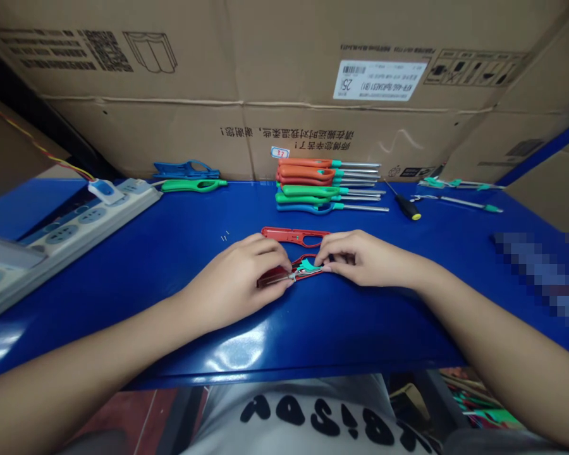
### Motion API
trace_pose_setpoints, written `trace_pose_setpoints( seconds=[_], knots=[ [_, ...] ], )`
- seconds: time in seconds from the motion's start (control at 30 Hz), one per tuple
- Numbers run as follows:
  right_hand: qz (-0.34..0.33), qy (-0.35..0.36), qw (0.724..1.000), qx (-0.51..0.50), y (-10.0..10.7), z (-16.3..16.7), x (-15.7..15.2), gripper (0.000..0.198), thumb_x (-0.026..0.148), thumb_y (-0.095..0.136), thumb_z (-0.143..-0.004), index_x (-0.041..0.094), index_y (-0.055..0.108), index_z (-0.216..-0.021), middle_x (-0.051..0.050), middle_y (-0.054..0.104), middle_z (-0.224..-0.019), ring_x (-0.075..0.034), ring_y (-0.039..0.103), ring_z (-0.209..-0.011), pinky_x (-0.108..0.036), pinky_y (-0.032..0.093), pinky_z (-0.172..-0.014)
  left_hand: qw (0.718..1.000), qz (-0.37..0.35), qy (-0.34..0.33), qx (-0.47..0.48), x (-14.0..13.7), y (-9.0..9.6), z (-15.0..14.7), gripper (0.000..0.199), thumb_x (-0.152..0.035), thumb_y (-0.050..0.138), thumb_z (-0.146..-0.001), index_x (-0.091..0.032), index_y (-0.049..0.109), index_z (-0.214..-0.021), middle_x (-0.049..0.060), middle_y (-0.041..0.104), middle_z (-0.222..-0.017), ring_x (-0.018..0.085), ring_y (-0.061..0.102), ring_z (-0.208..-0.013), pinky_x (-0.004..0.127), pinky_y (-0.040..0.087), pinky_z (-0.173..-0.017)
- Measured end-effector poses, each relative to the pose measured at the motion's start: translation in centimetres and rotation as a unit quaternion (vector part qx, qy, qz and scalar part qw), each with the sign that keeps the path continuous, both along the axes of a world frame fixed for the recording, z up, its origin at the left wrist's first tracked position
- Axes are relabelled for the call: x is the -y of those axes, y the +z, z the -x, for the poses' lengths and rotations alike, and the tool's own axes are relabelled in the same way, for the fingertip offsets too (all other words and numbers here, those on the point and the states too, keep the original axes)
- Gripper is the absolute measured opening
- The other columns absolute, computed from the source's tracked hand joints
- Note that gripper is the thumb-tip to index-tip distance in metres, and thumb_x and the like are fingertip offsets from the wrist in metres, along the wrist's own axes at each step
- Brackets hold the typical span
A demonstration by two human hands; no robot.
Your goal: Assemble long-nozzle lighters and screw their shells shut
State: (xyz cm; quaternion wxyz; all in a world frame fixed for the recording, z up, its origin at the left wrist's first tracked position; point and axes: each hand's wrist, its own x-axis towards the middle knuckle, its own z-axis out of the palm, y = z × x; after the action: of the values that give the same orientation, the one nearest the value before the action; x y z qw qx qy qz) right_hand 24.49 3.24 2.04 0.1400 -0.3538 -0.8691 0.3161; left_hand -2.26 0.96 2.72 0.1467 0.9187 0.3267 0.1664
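Observation:
My left hand (244, 272) is closed around the rear of an opened red utility lighter (301, 257), whose inner parts show between my hands. A teal trigger piece (308, 265) and thin pale wires lie in its shell. My right hand (367, 258) pinches at the front end of the same lighter, thumb and fingers together there; what exactly sits between the fingertips is partly hidden. Just behind my hands lies the other red shell half (284, 236), inner side up, its loop near my right fingers. Several tiny screws (224, 237) lie left of it.
Behind is a stack of assembled lighters (313, 189). A screwdriver (408, 207) and metal nozzle rods (459, 202) lie to the right. Green (189, 186) and blue shells (184, 169) are at the back left, near a power strip (76, 230). A cardboard wall (194, 82) stands behind.

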Motion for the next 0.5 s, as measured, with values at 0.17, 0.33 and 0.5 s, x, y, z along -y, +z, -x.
trace_pose_setpoints(
  seconds=[0.17,0.33,0.5],
  knots=[
    [0.010,-0.028,1.000,-0.005,-0.4,0.2,0.0,0.013,0.013,0.060,-0.087,0.017,0.069,-0.096,-0.002,0.068,-0.088,-0.010,0.052,-0.065,-0.023,0.041,-0.059,0.998,-0.012,-0.047,-0.027,0.5,-0.8,-0.4,0.031,-0.026,0.053,-0.101,-0.026,0.063,-0.130,0.007,0.063,-0.133,0.025,0.058,-0.123,0.043,0.046,-0.104],
    [-0.005,-0.041,0.999,-0.007,-0.2,0.1,0.0,0.008,0.015,0.064,-0.086,0.017,0.068,-0.092,-0.001,0.064,-0.081,-0.010,0.050,-0.063,-0.022,0.040,-0.058,0.998,-0.025,-0.045,-0.019,0.5,-1.5,-0.4,0.033,-0.020,0.050,-0.101,-0.027,0.065,-0.130,0.008,0.062,-0.136,0.025,0.059,-0.124,0.044,0.049,-0.104],
    [-0.012,-0.012,1.000,0.001,0.2,-0.2,0.0,0.018,0.009,0.060,-0.086,0.018,0.071,-0.096,-0.004,0.070,-0.095,-0.013,0.058,-0.074,-0.024,0.043,-0.064,0.998,-0.022,-0.054,0.011,0.4,-1.8,-0.4,0.033,-0.017,0.048,-0.102,-0.025,0.065,-0.129,0.009,0.063,-0.131,0.023,0.061,-0.118,0.040,0.053,-0.101]
  ],
)
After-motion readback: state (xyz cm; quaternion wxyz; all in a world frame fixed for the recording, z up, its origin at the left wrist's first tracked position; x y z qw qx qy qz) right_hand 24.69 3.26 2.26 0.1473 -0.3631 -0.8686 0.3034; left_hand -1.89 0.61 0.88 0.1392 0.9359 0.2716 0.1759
